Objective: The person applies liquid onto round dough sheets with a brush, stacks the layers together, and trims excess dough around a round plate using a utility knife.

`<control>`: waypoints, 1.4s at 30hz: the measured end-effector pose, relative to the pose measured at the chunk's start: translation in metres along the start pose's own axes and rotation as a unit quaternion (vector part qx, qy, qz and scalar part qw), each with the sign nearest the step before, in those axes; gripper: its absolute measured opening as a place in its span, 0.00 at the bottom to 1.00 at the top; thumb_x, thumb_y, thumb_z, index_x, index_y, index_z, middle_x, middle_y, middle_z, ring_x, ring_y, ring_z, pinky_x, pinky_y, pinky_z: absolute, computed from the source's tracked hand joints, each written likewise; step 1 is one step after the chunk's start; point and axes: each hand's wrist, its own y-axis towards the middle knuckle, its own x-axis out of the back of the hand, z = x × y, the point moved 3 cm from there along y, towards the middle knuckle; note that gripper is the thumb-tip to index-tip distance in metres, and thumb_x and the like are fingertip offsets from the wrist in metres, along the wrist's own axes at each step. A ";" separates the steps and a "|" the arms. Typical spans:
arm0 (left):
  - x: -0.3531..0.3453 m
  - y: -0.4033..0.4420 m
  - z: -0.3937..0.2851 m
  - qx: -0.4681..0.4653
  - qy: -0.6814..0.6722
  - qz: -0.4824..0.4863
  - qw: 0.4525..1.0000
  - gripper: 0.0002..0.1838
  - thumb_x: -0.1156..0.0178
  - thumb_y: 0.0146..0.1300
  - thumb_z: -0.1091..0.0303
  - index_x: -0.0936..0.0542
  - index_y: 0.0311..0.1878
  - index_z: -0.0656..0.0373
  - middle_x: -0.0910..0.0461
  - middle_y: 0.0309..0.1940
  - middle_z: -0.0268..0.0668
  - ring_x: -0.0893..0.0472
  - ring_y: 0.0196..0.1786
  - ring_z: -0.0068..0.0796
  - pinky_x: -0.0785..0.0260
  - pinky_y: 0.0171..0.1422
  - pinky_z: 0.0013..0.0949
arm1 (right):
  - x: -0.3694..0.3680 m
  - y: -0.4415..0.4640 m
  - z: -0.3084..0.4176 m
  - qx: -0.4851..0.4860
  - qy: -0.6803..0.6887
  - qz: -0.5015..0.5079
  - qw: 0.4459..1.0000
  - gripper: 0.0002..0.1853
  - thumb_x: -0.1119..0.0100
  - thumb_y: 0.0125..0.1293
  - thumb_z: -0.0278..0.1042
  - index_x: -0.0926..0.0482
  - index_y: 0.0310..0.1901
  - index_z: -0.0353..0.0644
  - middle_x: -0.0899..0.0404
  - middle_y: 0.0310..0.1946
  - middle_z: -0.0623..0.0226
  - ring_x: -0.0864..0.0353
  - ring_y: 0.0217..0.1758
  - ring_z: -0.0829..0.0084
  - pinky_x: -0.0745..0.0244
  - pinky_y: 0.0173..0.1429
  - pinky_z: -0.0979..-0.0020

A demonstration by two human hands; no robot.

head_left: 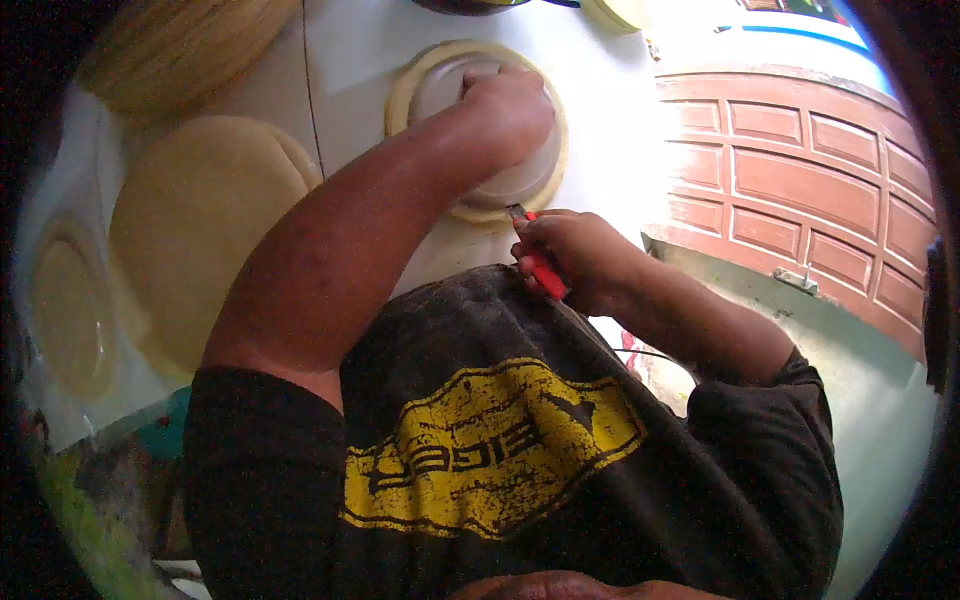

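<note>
My right hand [580,255] is closed round a red cutter [545,275], whose tip touches the near edge of a round plate [520,187]. This pale plate lies on a slightly larger disc of yellowish sheet [400,95], which shows as a rim around it. Over the plate, my left hand [508,112] presses down with its fingers curled; its fingertips are mostly hidden behind the hand.
Large round yellowish sheets [205,230] lie at the left on the white table [350,60]. Behind them is a bundle of straw-coloured strands [185,50]. A round plate-like piece [70,310] sits far left. A brown panelled door [800,180] stands at the right.
</note>
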 end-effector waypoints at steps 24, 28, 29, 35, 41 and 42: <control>-0.020 -0.017 0.003 -0.002 0.067 0.034 0.997 0.19 0.33 0.54 0.66 0.16 0.52 0.50 0.26 0.58 0.42 0.27 0.61 0.48 0.29 0.62 0.55 | -0.010 0.047 -0.042 -0.084 0.305 0.307 0.898 0.09 0.51 0.74 0.38 0.31 0.44 0.40 0.27 0.24 0.71 0.28 0.22 0.81 0.26 0.23 0.81; -0.030 -0.031 0.003 -0.016 0.088 0.017 0.996 0.25 0.29 0.49 0.62 0.17 0.55 0.45 0.23 0.53 0.45 0.25 0.58 0.48 0.28 0.62 0.49 | -0.023 0.068 -0.057 -0.077 0.323 0.363 0.871 0.09 0.50 0.73 0.37 0.30 0.44 0.40 0.25 0.25 0.70 0.26 0.23 0.81 0.26 0.22 0.80; -0.035 -0.032 0.008 -0.013 0.097 0.020 0.995 0.25 0.29 0.49 0.62 0.17 0.55 0.45 0.23 0.53 0.45 0.25 0.58 0.48 0.28 0.62 0.49 | -0.025 0.072 -0.060 -0.080 0.310 0.335 0.886 0.09 0.50 0.73 0.37 0.30 0.44 0.40 0.24 0.26 0.69 0.25 0.23 0.80 0.26 0.22 0.79; -0.045 -0.038 0.014 -0.127 0.091 -0.065 0.986 0.28 0.26 0.47 0.59 0.17 0.56 0.42 0.21 0.44 0.44 0.23 0.53 0.46 0.29 0.56 0.46 | 0.058 0.061 -0.068 -0.061 0.157 0.379 0.910 0.13 0.48 0.70 0.39 0.25 0.49 0.38 0.21 0.28 0.66 0.22 0.24 0.77 0.25 0.26 0.75; -0.031 -0.050 0.003 -0.043 0.062 0.036 0.996 0.28 0.24 0.46 0.62 0.17 0.55 0.43 0.23 0.47 0.43 0.25 0.55 0.45 0.30 0.61 0.43 | 0.167 0.086 -0.034 0.398 -0.326 -0.198 0.834 0.26 0.45 0.64 0.37 0.29 0.64 0.39 0.22 0.36 0.60 0.20 0.36 0.68 0.23 0.44 0.67; -0.034 -0.057 0.000 -0.049 0.064 0.026 0.996 0.29 0.24 0.45 0.62 0.17 0.56 0.42 0.22 0.44 0.42 0.24 0.51 0.45 0.29 0.58 0.43 | 0.171 0.109 -0.038 0.405 -0.320 -0.198 0.833 0.26 0.45 0.64 0.37 0.29 0.64 0.39 0.22 0.36 0.60 0.20 0.36 0.68 0.23 0.44 0.67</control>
